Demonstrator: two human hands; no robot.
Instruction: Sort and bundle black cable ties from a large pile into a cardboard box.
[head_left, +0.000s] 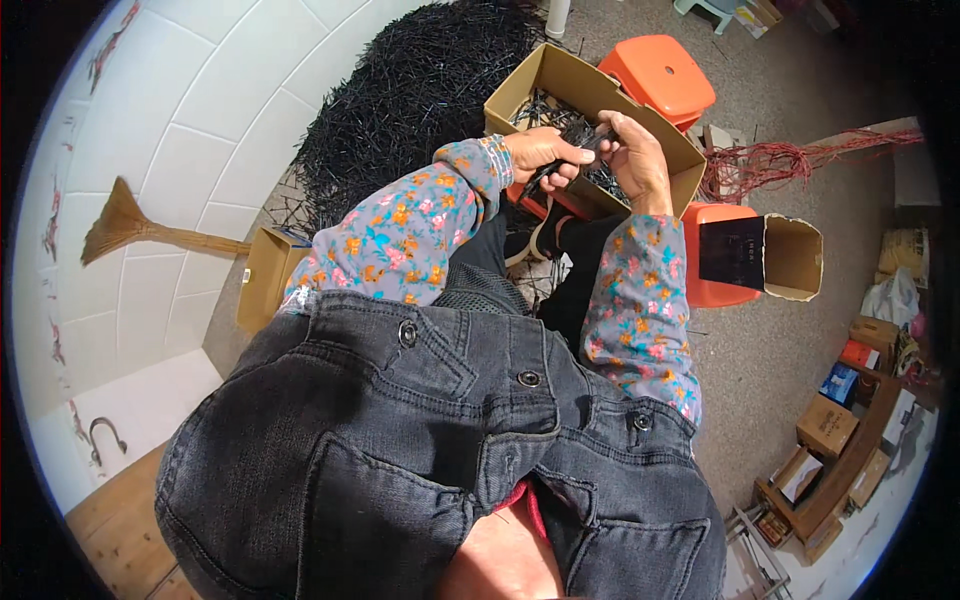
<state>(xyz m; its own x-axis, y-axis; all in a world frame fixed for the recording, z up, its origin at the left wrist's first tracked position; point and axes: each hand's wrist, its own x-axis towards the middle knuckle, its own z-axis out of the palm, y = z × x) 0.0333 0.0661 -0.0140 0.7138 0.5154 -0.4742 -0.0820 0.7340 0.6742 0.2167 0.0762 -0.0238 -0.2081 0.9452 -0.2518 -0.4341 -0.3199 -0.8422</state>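
Observation:
In front of me, my left hand (541,153) is closed around a small bunch of thin black strips (546,178), with the thumb on top. My right hand (640,158) has its fingers bent together at the far end of the same bunch, close to my left fingertips. Both hands are over an open cardboard box (516,86) that has more dark strips inside. The exact kind of strip is too small to make out, and my fingers partly hide the bunch.
A large heap of black strips (415,95) lies beyond my left arm. Orange plastic stools (668,80) stand by the box. To the right are a dark upright carton (732,252) and red cords (775,165). A straw broom (135,225) leans at the left, beside another carton (262,280).

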